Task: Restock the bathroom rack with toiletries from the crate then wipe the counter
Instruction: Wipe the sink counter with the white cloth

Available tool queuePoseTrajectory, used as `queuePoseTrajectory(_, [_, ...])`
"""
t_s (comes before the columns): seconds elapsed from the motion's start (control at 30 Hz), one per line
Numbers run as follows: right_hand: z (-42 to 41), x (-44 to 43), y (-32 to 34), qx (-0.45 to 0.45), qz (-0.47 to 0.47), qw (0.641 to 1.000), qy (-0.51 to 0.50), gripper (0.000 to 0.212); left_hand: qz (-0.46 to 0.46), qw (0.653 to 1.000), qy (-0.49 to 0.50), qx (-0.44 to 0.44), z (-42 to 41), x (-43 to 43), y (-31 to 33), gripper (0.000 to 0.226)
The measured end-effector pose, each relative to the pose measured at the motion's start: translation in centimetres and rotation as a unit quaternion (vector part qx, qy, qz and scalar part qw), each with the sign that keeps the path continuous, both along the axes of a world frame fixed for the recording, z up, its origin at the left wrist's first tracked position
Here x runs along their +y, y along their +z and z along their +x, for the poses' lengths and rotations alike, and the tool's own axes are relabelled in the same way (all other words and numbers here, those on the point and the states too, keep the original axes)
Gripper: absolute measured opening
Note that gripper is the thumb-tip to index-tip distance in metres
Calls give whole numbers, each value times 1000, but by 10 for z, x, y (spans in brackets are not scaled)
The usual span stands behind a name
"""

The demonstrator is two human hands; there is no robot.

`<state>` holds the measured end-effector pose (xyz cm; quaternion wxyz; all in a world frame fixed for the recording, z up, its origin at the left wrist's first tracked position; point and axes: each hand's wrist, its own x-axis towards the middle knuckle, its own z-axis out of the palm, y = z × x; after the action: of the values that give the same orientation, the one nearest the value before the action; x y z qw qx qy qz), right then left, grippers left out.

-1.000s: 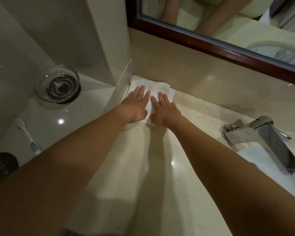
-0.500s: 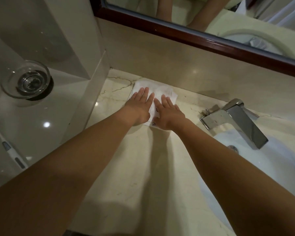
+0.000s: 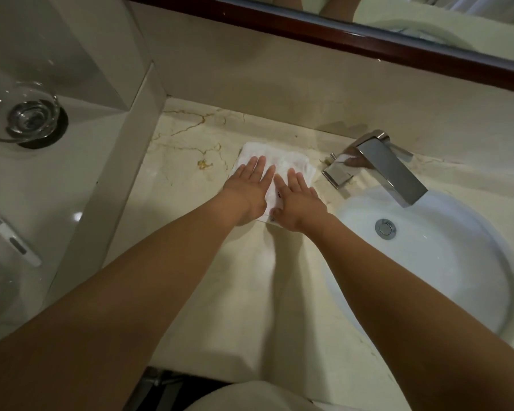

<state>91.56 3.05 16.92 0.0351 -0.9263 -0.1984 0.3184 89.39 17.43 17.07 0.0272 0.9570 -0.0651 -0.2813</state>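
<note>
A folded white cloth [image 3: 282, 163] lies flat on the cream marble counter [image 3: 190, 179], between the left side wall and the tap. My left hand [image 3: 248, 188] presses on the cloth's left half with its fingers straight. Beside it, my right hand [image 3: 297, 203] presses flat on the right half, fingers spread. Both palms cover the near part of the cloth. No crate is in view.
A chrome tap [image 3: 380, 164] stands just right of the cloth, over a white round basin [image 3: 428, 262]. On the raised glossy shelf [image 3: 57, 179] at left sit a clear glass [image 3: 24, 114] and a toothbrush [image 3: 12, 235]. A wood-framed mirror [image 3: 339, 34] runs along the back wall.
Both hands have slid the cloth to the right along the counter, away from the back left corner and toward the tap. The view has swung right, bringing the basin in.
</note>
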Motion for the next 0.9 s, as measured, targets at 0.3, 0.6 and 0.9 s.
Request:
queuePoseTrajectory(0.3, [-54,-37,-5,-15,4,999,31,80,11,1000,14,0,-61,-37,0,69])
queuePoseTrajectory(0.6, [-115,-77,-3,-11,1,996,93,80,14,997,69,28,-131,-76,-5,72])
queuePoseTrajectory(0.9, [-174,-128,-3,12,-11,990,138,81,11,993,112,42,-206,-132,-6,74])
